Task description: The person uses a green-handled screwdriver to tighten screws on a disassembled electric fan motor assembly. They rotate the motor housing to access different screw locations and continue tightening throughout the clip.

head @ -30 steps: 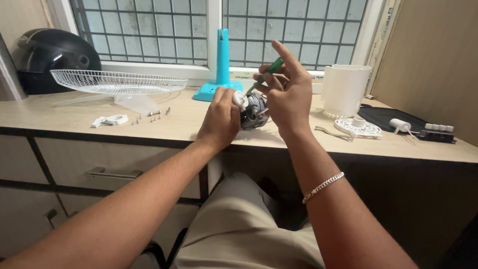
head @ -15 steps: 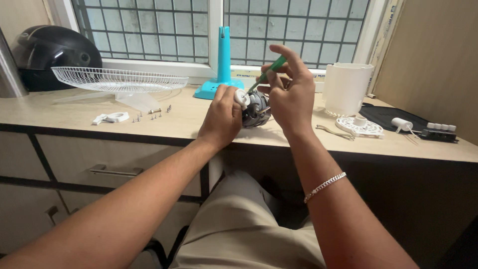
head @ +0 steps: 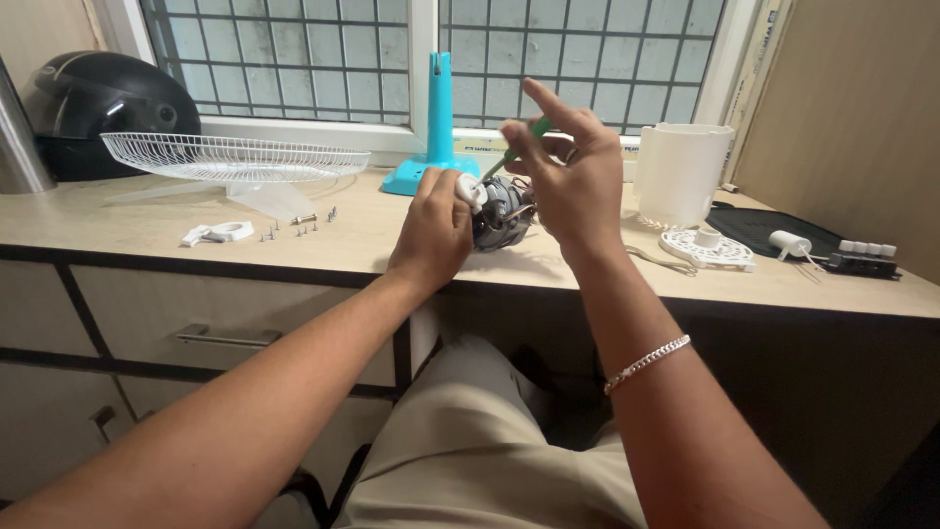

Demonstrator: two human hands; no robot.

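Left hand (head: 431, 230) clamps the fan motor (head: 501, 214) steady at frame centre above the table (head: 392, 245) while the right hand (head: 573, 181) pinches a green screwdriver (head: 519, 147) angled into it.

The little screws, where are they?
The little screws lie on the wooden counter, left of both hands, between the white bracket and the wire fan guard.

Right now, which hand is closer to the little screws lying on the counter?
Left. The left hand grips the fan motor just right of the screws; the right hand, holding a green screwdriver, is farther right.
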